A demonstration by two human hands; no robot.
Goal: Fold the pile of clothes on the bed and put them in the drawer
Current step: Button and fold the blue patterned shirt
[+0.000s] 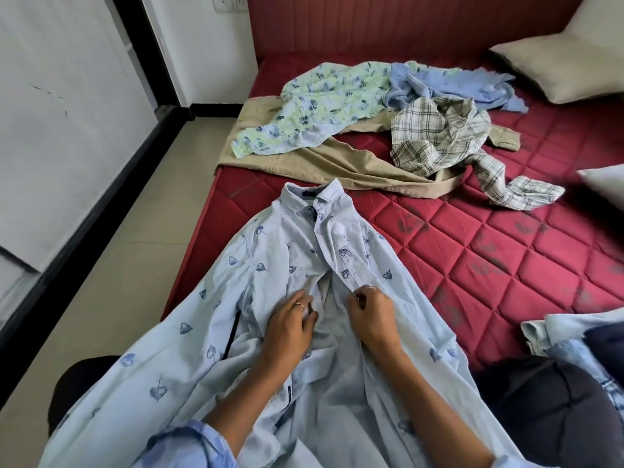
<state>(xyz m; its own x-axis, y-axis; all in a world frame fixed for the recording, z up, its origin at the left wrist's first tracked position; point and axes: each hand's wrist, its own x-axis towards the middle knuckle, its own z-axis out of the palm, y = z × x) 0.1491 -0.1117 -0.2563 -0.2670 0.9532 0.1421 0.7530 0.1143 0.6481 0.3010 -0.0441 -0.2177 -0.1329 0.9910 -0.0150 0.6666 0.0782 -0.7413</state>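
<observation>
A pale blue shirt (270, 265) with small dark leaf prints, spread out front side up on the near corner of the red bed (506, 265). Collar pointing away, bottom part hanging over the near edge toward the person. Front open in the middle.

Left hand (290, 327) on the left front edge of the shirt, fingers bent and pinching the cloth. A ring on one finger. Right hand (369, 315) on the right front edge, fingers curled and pinching that edge too. A ring there as well. Both hands close together, near the middle of the shirt.

Farther up the bed, a pile of more clothes. A green flowery shirt (324, 99) lying on top of tan trousers (337, 160). Just beside it to the right, a checked shirt (442, 140), all crumpled, one sleeve trailing out to the right. Behind that, a plain blue shirt (449, 86), also crumpled.

A beige pillow (567, 65) at the far right corner of the bed. Part of another pillow (607, 185) at the right edge. More blue cloth (574, 336) at the near right side, partly cut off.

Pale tiled floor (135, 265) to the left of the bed, and a white wall (67, 96) with a black strip along the bottom.
</observation>
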